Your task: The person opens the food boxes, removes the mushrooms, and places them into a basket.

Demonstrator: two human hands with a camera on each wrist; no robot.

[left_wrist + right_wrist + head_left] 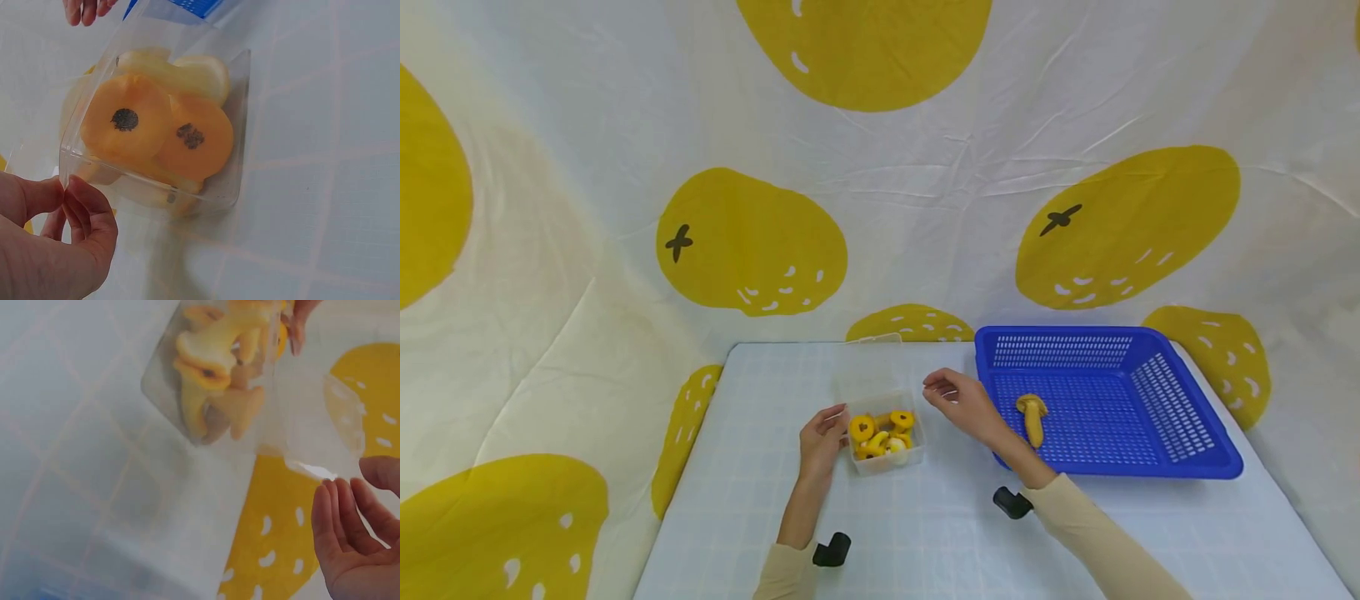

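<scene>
Left grip pinching its left side, right grip empty, the clear box seems light and slick, best held by opposite walls.

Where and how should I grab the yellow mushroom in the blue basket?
Probably by the stem, from above: the mushroom lies with its wide cap away from you and the slim stem toward you, so pinch across it, left and right, inside the blue basket.
</scene>
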